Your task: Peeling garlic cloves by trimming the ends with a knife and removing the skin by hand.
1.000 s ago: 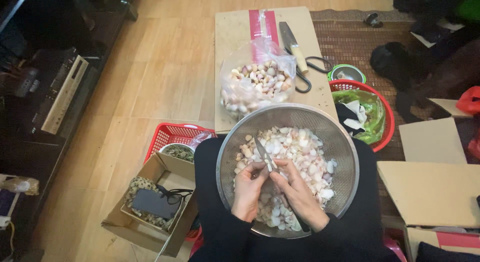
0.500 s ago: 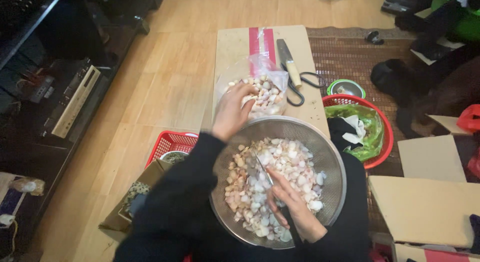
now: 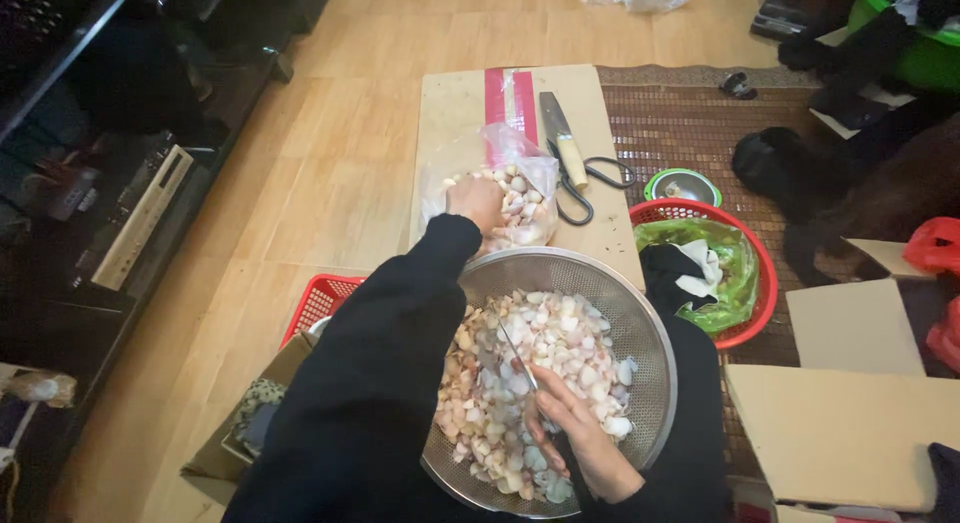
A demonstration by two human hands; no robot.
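On the wooden board [image 3: 455,113] ahead of the person lies a clear plastic bag [image 3: 500,188] of garlic cloves [image 3: 520,198], just beyond the far rim of the metal colander [image 3: 655,373] that sits in the person's lap. Reaching forward over that rim, the left hand [image 3: 477,201] is inside the mouth of the bag, fingers curled down onto the cloves; whether it has closed around one I cannot tell. Well back from it, the right hand [image 3: 580,443] rests inside the colander on the near side, closed around the handle of a small knife [image 3: 518,355], whose thin blade points up and away over the heap of peeled garlic and skins [image 3: 560,333] that fills the colander. Just beside the bag on the board lie a larger knife [image 3: 560,138] with a pale handle and a pair of black scissors [image 3: 590,178]. To the right, a red basket [image 3: 765,283] lined with a green bag stands near the colander, and a small green-rimmed bowl [image 3: 683,186] sits just beyond it. Another red basket [image 3: 320,303] shows at the left, partly hidden by the black sleeve [image 3: 380,383].
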